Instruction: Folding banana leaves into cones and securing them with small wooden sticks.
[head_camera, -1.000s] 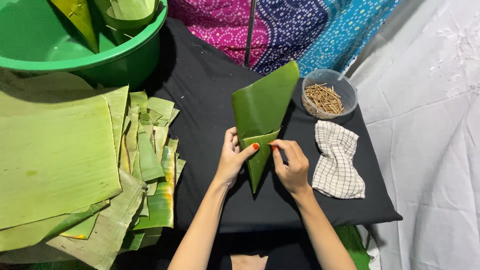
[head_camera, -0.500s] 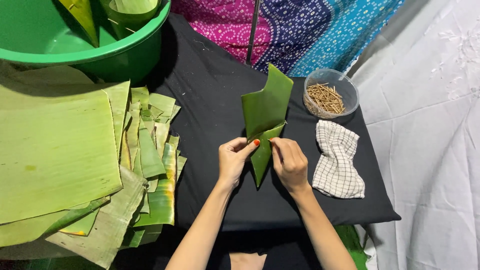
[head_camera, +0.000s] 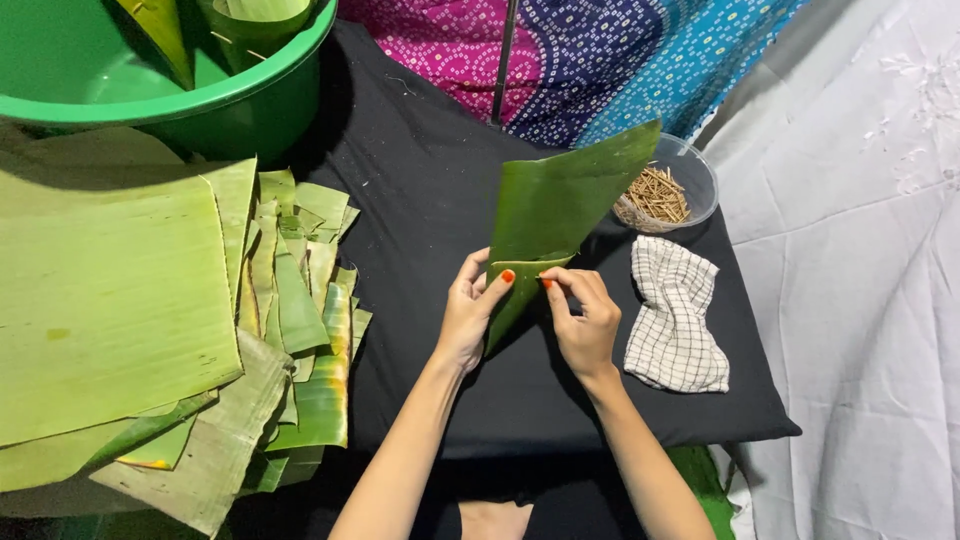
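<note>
A folded green banana leaf piece (head_camera: 555, 215) stands up from the black cloth, its top corner tilted to the right toward the bowl. My left hand (head_camera: 470, 310) pinches its lower left fold with thumb and fingers. My right hand (head_camera: 583, 318) pinches the same fold from the right, fingertips meeting at the leaf's narrow lower end. Both hands rest over the black cloth-covered surface (head_camera: 430, 190).
A clear bowl of small wooden sticks (head_camera: 663, 192) sits at the right rear. A checked cloth (head_camera: 676, 315) lies beside my right hand. Stacked large banana leaves (head_camera: 105, 300) and cut leaf strips (head_camera: 305, 300) lie left. A green tub (head_camera: 190, 70) holds leaves at upper left.
The leaf's upper part has swung and spread to the right toward the bowl. Both hands stay pinched on its lower fold.
</note>
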